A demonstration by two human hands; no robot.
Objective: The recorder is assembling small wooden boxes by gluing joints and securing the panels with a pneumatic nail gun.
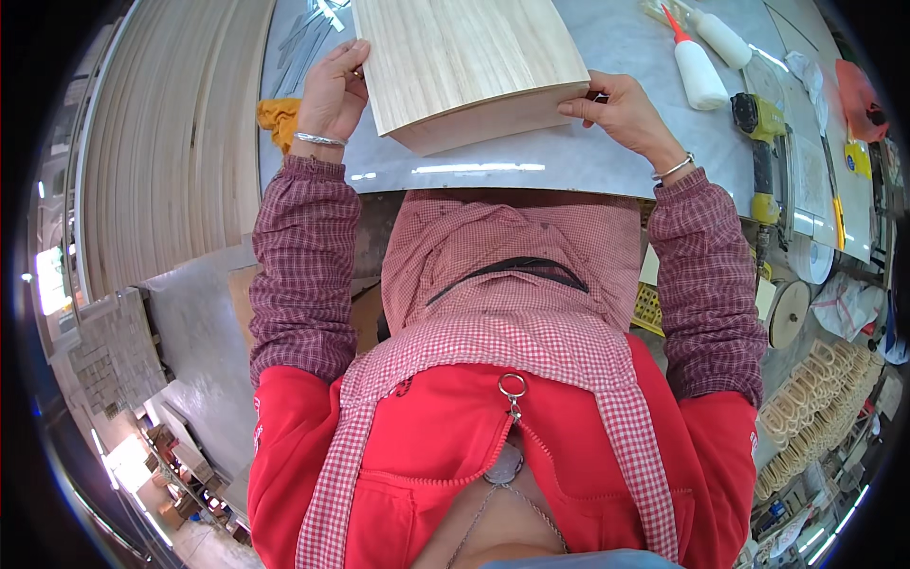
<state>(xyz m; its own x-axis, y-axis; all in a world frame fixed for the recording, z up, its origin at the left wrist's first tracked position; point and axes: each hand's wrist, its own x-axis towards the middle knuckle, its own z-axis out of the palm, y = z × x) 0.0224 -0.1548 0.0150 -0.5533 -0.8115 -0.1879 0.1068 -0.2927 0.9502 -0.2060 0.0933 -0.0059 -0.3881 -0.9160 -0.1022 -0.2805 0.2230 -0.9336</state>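
Observation:
A pale wooden box [474,52] lies at the table's near side, its wide grained face up and a plain side panel turned toward me. Its far end runs out of view. My left hand [334,93] holds the left edge, with the thumb and fingertips pressed against the wood. At the near right corner, my right hand [618,114] pinches the box, thumb on the side panel and some fingers hidden behind it. A mustard-yellow cloth [279,121] lies just left of my left hand.
Long wooden boards [180,133] are stacked at the left. Thin flat strips [308,52] lie on the grey tabletop [455,177]. A red-tipped white bottle [700,76], another white bottle [722,40] and a yellow-black nail gun [761,123] are at the right. Bent wooden pieces [820,403] hang lower right.

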